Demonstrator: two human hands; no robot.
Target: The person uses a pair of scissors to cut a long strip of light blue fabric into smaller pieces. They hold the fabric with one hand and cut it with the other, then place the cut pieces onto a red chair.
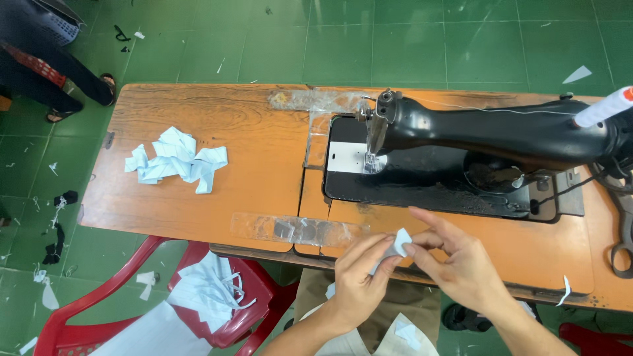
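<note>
Both of my hands pinch one small white fabric piece (pixel 399 242) over the near edge of the orange wooden sewing table (pixel 250 165). My left hand (pixel 361 280) grips it from below with thumb and fingers. My right hand (pixel 456 260) holds its right side between thumb and forefinger, the other fingers spread. A black sewing machine (pixel 488 132) stands just beyond my hands, its needle and presser foot (pixel 372 158) over a white plate.
A pile of white fabric pieces (pixel 177 161) lies on the table's left part. A red plastic chair (pixel 231 290) at lower left holds more white strips. A white thread spool (pixel 603 109) and scissors (pixel 623 244) sit at the right. Another person's feet (pixel 79 92) stand at upper left on the green tiled floor.
</note>
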